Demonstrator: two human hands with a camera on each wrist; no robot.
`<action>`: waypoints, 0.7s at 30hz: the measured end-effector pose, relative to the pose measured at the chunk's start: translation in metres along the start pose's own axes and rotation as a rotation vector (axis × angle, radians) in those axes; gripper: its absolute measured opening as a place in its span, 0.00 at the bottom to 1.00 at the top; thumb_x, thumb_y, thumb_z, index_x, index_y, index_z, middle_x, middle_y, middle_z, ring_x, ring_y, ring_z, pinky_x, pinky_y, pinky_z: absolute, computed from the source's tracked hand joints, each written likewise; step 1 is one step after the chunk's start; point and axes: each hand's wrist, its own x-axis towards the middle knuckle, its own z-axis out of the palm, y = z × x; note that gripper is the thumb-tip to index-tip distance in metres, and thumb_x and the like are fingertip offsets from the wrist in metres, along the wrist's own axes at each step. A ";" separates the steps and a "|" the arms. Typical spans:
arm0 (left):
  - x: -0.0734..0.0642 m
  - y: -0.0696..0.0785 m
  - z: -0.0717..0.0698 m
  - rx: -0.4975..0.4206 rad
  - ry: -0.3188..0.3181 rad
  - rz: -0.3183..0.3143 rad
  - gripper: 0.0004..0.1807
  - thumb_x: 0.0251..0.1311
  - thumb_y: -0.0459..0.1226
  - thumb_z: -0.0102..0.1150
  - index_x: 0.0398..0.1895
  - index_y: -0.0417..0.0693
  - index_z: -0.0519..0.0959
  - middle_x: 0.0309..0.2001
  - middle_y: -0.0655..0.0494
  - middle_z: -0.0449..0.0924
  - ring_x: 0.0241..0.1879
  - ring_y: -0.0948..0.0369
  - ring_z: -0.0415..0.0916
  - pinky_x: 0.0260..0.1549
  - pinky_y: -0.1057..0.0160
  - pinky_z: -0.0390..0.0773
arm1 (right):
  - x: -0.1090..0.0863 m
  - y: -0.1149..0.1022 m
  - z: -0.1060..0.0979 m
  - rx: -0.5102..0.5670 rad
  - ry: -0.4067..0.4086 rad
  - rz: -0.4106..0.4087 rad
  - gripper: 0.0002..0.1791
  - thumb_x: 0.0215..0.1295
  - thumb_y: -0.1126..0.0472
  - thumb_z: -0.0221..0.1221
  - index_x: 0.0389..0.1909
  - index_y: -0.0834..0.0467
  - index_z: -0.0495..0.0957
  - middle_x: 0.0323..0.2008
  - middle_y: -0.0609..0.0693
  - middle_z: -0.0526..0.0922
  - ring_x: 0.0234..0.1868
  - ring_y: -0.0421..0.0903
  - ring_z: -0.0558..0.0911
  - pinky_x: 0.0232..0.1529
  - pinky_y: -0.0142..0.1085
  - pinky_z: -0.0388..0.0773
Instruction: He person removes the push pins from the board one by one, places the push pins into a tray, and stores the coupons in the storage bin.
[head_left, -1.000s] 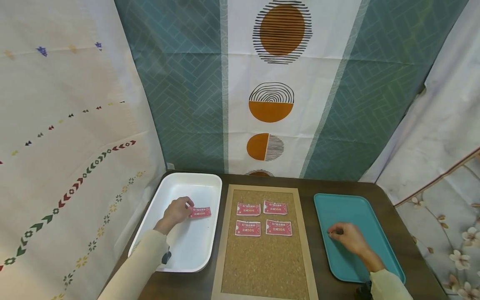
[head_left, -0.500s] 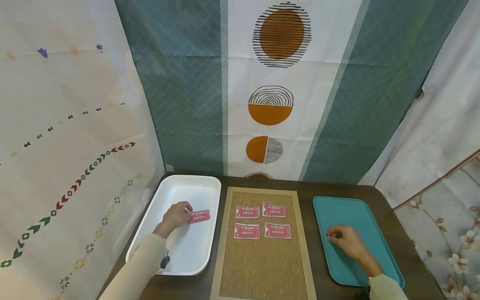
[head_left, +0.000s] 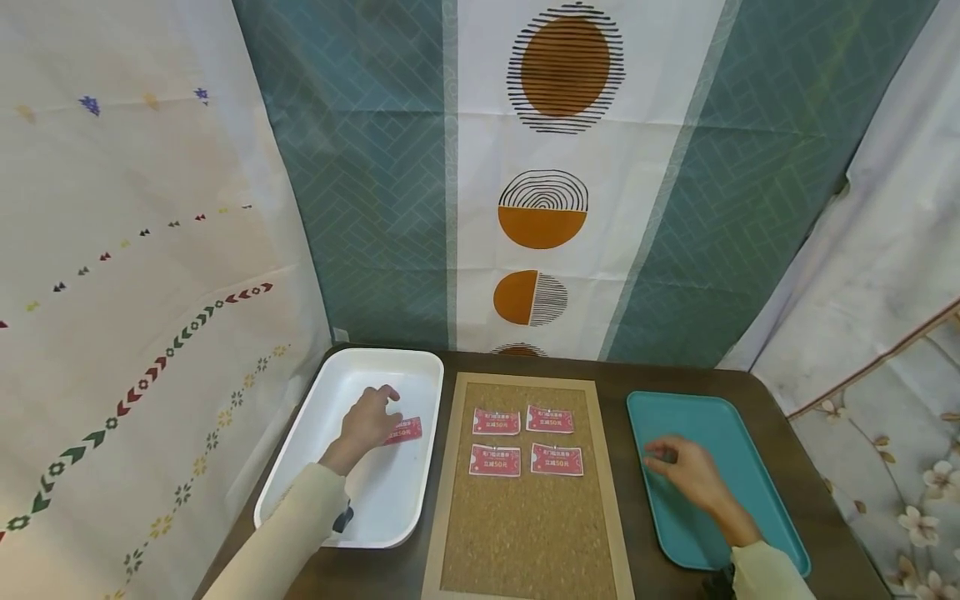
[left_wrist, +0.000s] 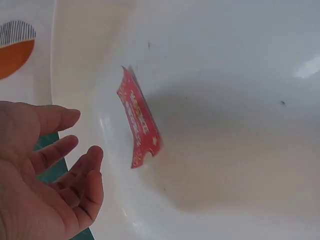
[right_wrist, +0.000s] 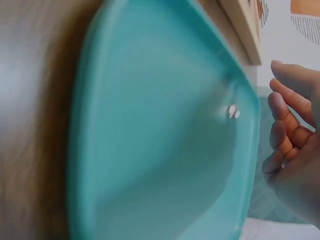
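In the head view my left hand (head_left: 367, 421) is over the white tray (head_left: 375, 517), thumb and fingers parted. Beneath and beside it lies a red coupon (head_left: 407, 430). The left wrist view shows this coupon (left_wrist: 139, 120) slightly curled on the tray floor, apart from the loosely bent fingers. My right hand (head_left: 682, 471) hovers over the teal tray (head_left: 738, 475) with thumb and fingertips apart. A tiny shiny, whitish push pin (right_wrist: 232, 111) lies in that tray near its far rim, seen in the right wrist view, and the hand holds nothing.
Between the trays lies a wood-framed cork board (head_left: 532, 533). Several red coupons, such as the lower right one (head_left: 557, 460), are pinned to its upper half in two rows. Everything stands on a dark wooden table (head_left: 630, 533), with patterned curtains (head_left: 375, 208) behind and beside it.
My left hand has let go of the coupon, lifting slightly and shifting right, and the coupon stays in the tray. My right hand's pinched fingers have parted, the hand drifting slightly up and left.
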 end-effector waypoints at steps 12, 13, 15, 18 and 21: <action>-0.006 0.053 0.018 -0.083 0.074 0.151 0.16 0.68 0.36 0.67 0.56 0.44 0.81 0.49 0.46 0.83 0.35 0.57 0.82 0.32 0.59 0.81 | 0.017 -0.033 0.020 0.052 -0.052 -0.042 0.06 0.68 0.61 0.70 0.43 0.56 0.88 0.34 0.45 0.84 0.31 0.38 0.74 0.30 0.35 0.73; -0.007 0.056 0.020 -0.091 0.076 0.164 0.15 0.68 0.36 0.67 0.56 0.44 0.82 0.49 0.46 0.83 0.35 0.58 0.82 0.31 0.60 0.80 | 0.018 -0.036 0.023 0.053 -0.055 -0.046 0.05 0.68 0.61 0.70 0.42 0.56 0.88 0.33 0.44 0.83 0.31 0.38 0.74 0.30 0.35 0.72; -0.008 0.064 0.023 -0.103 0.085 0.194 0.14 0.68 0.36 0.66 0.55 0.44 0.82 0.48 0.47 0.83 0.37 0.57 0.80 0.31 0.60 0.80 | 0.021 -0.042 0.027 0.063 -0.061 -0.051 0.04 0.68 0.62 0.70 0.41 0.56 0.87 0.32 0.44 0.82 0.31 0.38 0.73 0.30 0.34 0.72; -0.011 0.078 0.027 -0.132 0.081 0.228 0.14 0.68 0.36 0.67 0.54 0.44 0.83 0.46 0.48 0.83 0.39 0.56 0.80 0.35 0.57 0.82 | 0.026 -0.049 0.032 0.090 -0.075 -0.075 0.04 0.69 0.64 0.69 0.42 0.58 0.87 0.32 0.44 0.81 0.31 0.37 0.74 0.31 0.34 0.73; -0.014 0.093 0.033 -0.150 0.061 0.263 0.13 0.68 0.35 0.67 0.54 0.44 0.83 0.46 0.48 0.84 0.40 0.55 0.80 0.37 0.55 0.82 | 0.030 -0.056 0.038 0.107 -0.085 -0.096 0.05 0.69 0.64 0.69 0.43 0.59 0.87 0.33 0.45 0.81 0.32 0.38 0.74 0.33 0.34 0.74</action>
